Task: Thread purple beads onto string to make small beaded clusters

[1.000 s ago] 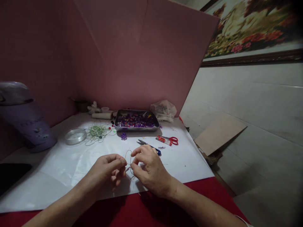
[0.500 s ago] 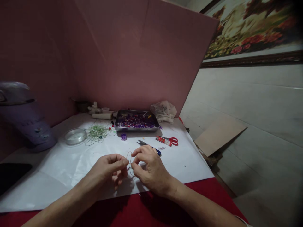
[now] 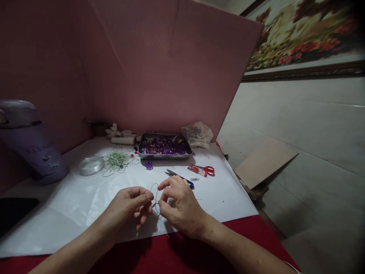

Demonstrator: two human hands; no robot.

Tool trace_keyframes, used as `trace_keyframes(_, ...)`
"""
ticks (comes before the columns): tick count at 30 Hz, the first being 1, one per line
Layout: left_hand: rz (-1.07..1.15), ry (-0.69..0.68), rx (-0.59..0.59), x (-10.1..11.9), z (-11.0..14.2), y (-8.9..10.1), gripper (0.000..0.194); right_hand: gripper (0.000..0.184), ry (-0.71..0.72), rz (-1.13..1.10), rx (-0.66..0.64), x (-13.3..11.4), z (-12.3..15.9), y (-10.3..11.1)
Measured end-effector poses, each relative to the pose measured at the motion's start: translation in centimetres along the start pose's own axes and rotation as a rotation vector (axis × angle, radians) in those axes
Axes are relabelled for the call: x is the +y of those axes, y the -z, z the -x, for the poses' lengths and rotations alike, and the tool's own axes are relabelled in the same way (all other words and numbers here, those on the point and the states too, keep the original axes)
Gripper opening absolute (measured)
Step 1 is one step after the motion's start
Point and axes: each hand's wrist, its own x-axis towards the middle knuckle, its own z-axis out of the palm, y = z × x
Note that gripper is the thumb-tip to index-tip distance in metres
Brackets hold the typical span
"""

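Observation:
A thin looped cord [image 3: 154,185] runs between my two hands above the white sheet. My left hand [image 3: 133,205] pinches part of it between thumb and forefinger, its other fingers loosely curled. Facing it, my right hand [image 3: 181,205] has thumb and fingertips closed on the cord's other side. Just beyond the right hand lie thread snips [image 3: 188,183] with blue handles, partly covered by the fingers. A purple bead cluster [image 3: 149,165] rests on the sheet behind the hands.
A metal tray [image 3: 165,156] of mostly purple beads stands at the back. Red-handled scissors [image 3: 210,170] and a lighter [image 3: 197,170] lie to the right. Leftward are tangled green cord [image 3: 116,160], a clear round dish [image 3: 91,165] and a purple bottle [image 3: 37,152].
My left hand has shifted very slightly left, and the cord loop between the hands looks a little wider. Both hands keep their pinch; the things on the sheet stay put.

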Motion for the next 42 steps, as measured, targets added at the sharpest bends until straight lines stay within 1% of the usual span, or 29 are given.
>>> trace_keyframes(3, 0.004, 0.01, -0.011, -0.07, -0.04, 0.04, 0.024, 0.016, -0.001, -0.05, 0.014, 0.12, -0.06, 0.19)
trace_keyframes(5, 0.002, -0.002, -0.043, -0.25, -0.11, 0.11, 0.026, 0.006, -0.021, -0.105, 0.077, 0.18, -0.14, 0.46)
trace_keyframes(6, 0.008, -0.009, -0.063, -0.36, -0.15, 0.14, 0.027, 0.005, -0.029, -0.132, 0.103, 0.18, -0.19, 0.59)
trace_keyframes(7, 0.018, -0.009, -0.084, -0.48, -0.18, 0.15, 0.027, 0.013, -0.033, -0.157, 0.11, 0.16, -0.23, 0.69)
trace_keyframes(9, 0.04, 0.006, -0.113, -0.63, -0.21, 0.14, 0.027, 0.032, -0.026, -0.205, 0.055, 0.09, -0.29, 0.76)
trace_keyframes(10, 0.048, 0.012, -0.118, -0.64, -0.2, 0.11, 0.027, 0.037, -0.02, -0.227, 0.007, 0.07, -0.31, 0.71)
trace_keyframes(11, 0.049, 0.015, -0.117, -0.61, -0.19, 0.09, 0.027, 0.038, -0.024, -0.243, -0.033, 0.06, -0.32, 0.62)
trace_keyframes(13, 0.051, 0.016, -0.109, -0.45, -0.14, 0.06, 0.027, 0.028, -0.055, -0.259, -0.072, 0.12, -0.33, 0.41)
trace_keyframes(15, 0.072, 0.017, -0.126, -0.22, -0.11, 0.09, 0.026, 0.019, -0.092, -0.271, -0.073, 0.28, -0.32, 0.28)
trace_keyframes(16, 0.088, 0.018, -0.143, -0.13, -0.1, 0.12, 0.026, 0.018, -0.103, -0.278, -0.069, 0.36, -0.31, 0.27)
trace_keyframes(19, 0.128, 0.01, -0.187, 0.02, -0.07, 0.22, 0.026, 0.017, -0.116, -0.281, -0.056, 0.54, -0.29, 0.39)
trace_keyframes(23, 0.138, 0.004, -0.2, 0.06, 0.06, 0.22, 0.025, 0.016, -0.09, -0.233, -0.021, 0.53, -0.36, 0.5)
trace_keyframes(28, 0.12, 0.019, -0.189, 0.07, 0.22, 0.08, 0.02, 0.015, -0.067, -0.196, -0.005, 0.49, -0.4, 0.43)
trace_keyframes(31, 0.123, 0.038, -0.205, -0.11, 0.15, 0.06, 0.017, 0.016, -0.065, -0.186, 0.003, 0.51, -0.36, 0.4)
trace_keyframes(36, 0.117, 0.047, -0.185, -0.56, -0.06, 0.07, 0.014, 0.016, -0.039, -0.178, 0.034, 0.6, -0.3, 0.26)
trace_keyframes(42, 0.09, 0.09, -0.196, -0.71, -0.04, 0.16, 0.018, 0.013, -0.003, -0.182, 0.092, 0.68, -0.35, 0.18)
